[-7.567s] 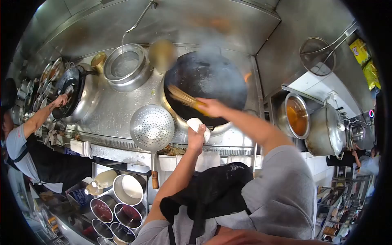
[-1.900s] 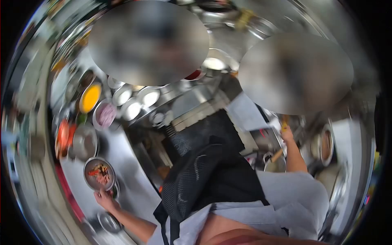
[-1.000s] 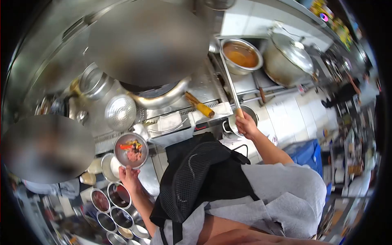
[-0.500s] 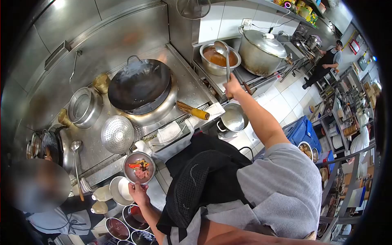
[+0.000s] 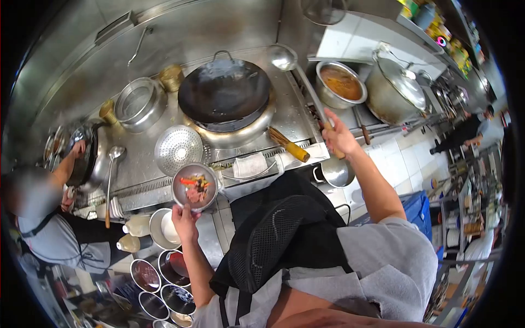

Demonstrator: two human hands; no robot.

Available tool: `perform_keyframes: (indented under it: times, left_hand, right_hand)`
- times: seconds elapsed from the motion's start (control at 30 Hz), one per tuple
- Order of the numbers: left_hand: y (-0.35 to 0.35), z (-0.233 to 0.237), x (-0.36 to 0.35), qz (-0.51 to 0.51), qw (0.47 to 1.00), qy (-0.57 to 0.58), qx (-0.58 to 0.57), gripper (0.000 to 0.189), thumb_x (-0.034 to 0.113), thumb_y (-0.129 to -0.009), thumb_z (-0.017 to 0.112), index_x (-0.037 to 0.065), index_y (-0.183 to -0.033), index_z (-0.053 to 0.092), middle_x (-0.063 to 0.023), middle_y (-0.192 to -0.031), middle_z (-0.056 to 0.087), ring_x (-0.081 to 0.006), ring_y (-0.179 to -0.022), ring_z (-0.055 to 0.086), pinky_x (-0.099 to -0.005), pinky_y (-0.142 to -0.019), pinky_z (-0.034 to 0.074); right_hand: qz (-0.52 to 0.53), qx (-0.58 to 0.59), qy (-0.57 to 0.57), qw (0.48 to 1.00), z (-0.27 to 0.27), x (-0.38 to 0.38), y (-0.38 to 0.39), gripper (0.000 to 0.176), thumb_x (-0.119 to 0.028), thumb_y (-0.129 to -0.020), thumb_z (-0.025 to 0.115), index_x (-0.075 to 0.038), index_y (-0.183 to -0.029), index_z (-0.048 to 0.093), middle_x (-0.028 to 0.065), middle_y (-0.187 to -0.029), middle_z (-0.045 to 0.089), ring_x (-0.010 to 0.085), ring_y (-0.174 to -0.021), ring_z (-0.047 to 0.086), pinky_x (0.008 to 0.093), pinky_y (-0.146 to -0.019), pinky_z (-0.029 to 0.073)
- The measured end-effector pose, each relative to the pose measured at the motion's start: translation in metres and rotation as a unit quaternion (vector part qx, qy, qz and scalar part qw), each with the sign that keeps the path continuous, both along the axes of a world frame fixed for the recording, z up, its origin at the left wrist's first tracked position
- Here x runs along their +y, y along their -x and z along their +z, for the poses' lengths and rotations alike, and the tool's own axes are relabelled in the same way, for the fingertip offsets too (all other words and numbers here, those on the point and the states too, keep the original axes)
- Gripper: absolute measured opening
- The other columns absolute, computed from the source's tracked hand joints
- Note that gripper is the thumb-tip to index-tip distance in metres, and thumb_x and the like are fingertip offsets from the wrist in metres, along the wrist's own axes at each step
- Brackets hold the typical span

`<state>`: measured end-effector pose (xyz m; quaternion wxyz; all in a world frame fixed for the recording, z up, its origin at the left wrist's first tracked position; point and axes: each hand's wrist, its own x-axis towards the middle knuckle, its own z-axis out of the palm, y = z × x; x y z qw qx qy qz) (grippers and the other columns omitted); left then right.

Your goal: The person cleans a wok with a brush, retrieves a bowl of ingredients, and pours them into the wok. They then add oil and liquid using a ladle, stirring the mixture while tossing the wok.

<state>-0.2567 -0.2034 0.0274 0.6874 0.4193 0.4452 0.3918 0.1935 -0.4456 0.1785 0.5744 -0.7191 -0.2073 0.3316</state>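
My left hand (image 5: 186,221) grips the rim of a small metal bowl (image 5: 177,192) holding pink meat pieces (image 5: 197,192) and red and dark bits. In my right hand (image 5: 342,136) is the wooden handle of a long ladle (image 5: 311,92), fingers closed round it. The ladle's bowl is over the stove top, right of the black wok (image 5: 221,93). The wok sits on its burner ring and shows no food inside. A perforated skimmer (image 5: 178,150) lies just behind the small bowl.
A bowl of orange-brown liquid (image 5: 341,83) and a lidded pot (image 5: 395,90) stand at the right. A bamboo brush (image 5: 290,145) lies on the stove's front edge. Sauce containers (image 5: 146,275) are low left. One person (image 5: 54,235) works at the left, another (image 5: 474,133) stands far right.
The ladle has moved left from the bowl of orange-brown liquid to beside the wok. The view has shifted, and the left co-worker's arm now reaches toward another wok.
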Motion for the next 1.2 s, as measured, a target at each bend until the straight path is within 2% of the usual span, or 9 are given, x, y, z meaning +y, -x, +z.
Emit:
perform_keyframes:
  times: [0.57, 0.6, 0.67, 0.73, 0.87, 0.93, 0.97, 1.13, 1.2]
  left_hand:
    - [-0.234, 0.085, 0.111, 0.004, 0.97, -0.195, 0.146, 0.014, 0.007, -0.091, 0.062, 0.004, -0.085, 0.05, -0.0081, -0.097, 0.061, -0.0151, -0.081, 0.064, -0.0277, -0.066, 0.054]
    - [-0.26, 0.078, 0.131, 0.0, 0.956, -0.234, 0.178, 0.014, 0.006, -0.089, 0.064, 0.004, -0.085, 0.05, -0.0118, -0.105, 0.063, -0.0199, -0.085, 0.067, -0.0312, -0.071, 0.055]
    - [-0.307, 0.04, 0.182, -0.012, 0.744, -0.528, 0.409, 0.013, 0.005, -0.082, 0.066, 0.003, -0.089, 0.055, -0.0194, -0.121, 0.059, -0.0334, -0.095, 0.067, -0.0394, -0.084, 0.054]
    - [-0.362, 0.04, 0.188, -0.052, 0.751, -0.416, 0.511, 0.019, 0.006, -0.079, 0.065, 0.007, -0.098, 0.064, -0.0254, -0.133, 0.049, -0.0422, -0.106, 0.061, -0.0449, -0.093, 0.049]
    - [-0.411, -0.012, 0.239, -0.176, 0.711, -0.344, 0.588, 0.032, 0.008, -0.08, 0.062, 0.014, -0.111, 0.067, -0.0237, -0.128, 0.053, -0.0389, -0.106, 0.062, -0.0448, -0.091, 0.051]
    - [-0.415, -0.003, 0.249, -0.11, 0.726, -0.386, 0.558, 0.031, 0.007, -0.08, 0.062, 0.013, -0.11, 0.067, -0.0221, -0.123, 0.057, -0.0377, -0.105, 0.062, -0.0448, -0.091, 0.051]
    - [-0.411, 0.003, 0.253, -0.08, 0.71, -0.418, 0.561, 0.03, 0.007, -0.08, 0.062, 0.012, -0.109, 0.066, -0.0218, -0.12, 0.058, -0.0379, -0.105, 0.062, -0.0453, -0.091, 0.051]
    - [-0.363, 0.049, 0.258, 0.011, 0.727, -0.486, 0.485, 0.016, 0.006, -0.078, 0.062, 0.004, -0.095, 0.063, -0.0302, -0.123, 0.055, -0.042, -0.111, 0.058, -0.0455, -0.091, 0.05]
    - [-0.346, 0.067, 0.235, 0.073, 0.778, -0.473, 0.407, 0.013, 0.005, -0.076, 0.065, 0.001, -0.08, 0.054, -0.0205, -0.082, 0.059, -0.0415, -0.083, 0.059, -0.0469, -0.071, 0.047]
  right_hand:
    - [0.261, 0.056, 0.034, 0.963, -0.096, 0.069, -0.089, 0.081, 0.006, -0.088, 0.049, -0.021, -0.155, 0.013, -0.0002, -0.066, 0.044, 0.0091, -0.047, 0.044, 0.0244, -0.042, 0.039]
    - [0.265, 0.059, 0.033, 0.962, -0.098, 0.065, -0.098, 0.081, 0.006, -0.088, 0.049, -0.021, -0.155, 0.013, -0.0002, -0.066, 0.044, 0.0091, -0.047, 0.044, 0.0244, -0.042, 0.039]
    - [0.233, 0.083, 0.049, 0.968, -0.093, 0.057, -0.11, 0.082, 0.006, -0.088, 0.049, -0.022, -0.156, 0.013, -0.0001, -0.067, 0.044, 0.0089, -0.046, 0.043, 0.0243, -0.041, 0.039]
    - [0.235, 0.071, 0.064, 0.967, -0.085, 0.053, -0.12, 0.083, 0.007, -0.088, 0.048, -0.023, -0.156, 0.011, -0.0004, -0.068, 0.044, 0.0085, -0.046, 0.042, 0.0239, -0.041, 0.038]
    - [0.206, 0.07, 0.091, 0.972, -0.063, 0.039, -0.131, 0.082, 0.006, -0.089, 0.048, -0.024, -0.156, 0.012, -0.0007, -0.067, 0.042, 0.0088, -0.05, 0.042, 0.024, -0.045, 0.04]
    - [0.245, -0.052, 0.185, 0.95, -0.053, 0.028, -0.135, 0.084, 0.007, -0.083, 0.052, -0.019, -0.155, 0.018, 0.0077, -0.095, 0.061, 0.0209, -0.087, 0.063, 0.03, -0.082, 0.051]
    - [0.273, -0.139, 0.164, 0.938, -0.071, 0.016, -0.144, 0.08, -0.002, -0.087, 0.054, -0.022, -0.155, 0.017, 0.0039, -0.066, 0.043, 0.0145, -0.057, 0.047, 0.0277, -0.058, 0.044]
    - [0.328, -0.166, 0.172, 0.914, -0.094, 0.012, -0.151, 0.081, -0.001, -0.085, 0.055, -0.019, -0.155, 0.018, 0.0042, -0.068, 0.046, 0.0171, -0.069, 0.053, 0.0278, -0.074, 0.045]
    - [0.313, -0.102, 0.125, 0.936, -0.1, 0.03, -0.147, 0.082, 0.003, -0.084, 0.055, -0.018, -0.155, 0.021, 0.0014, -0.07, 0.048, 0.0155, -0.072, 0.053, 0.0261, -0.077, 0.044]
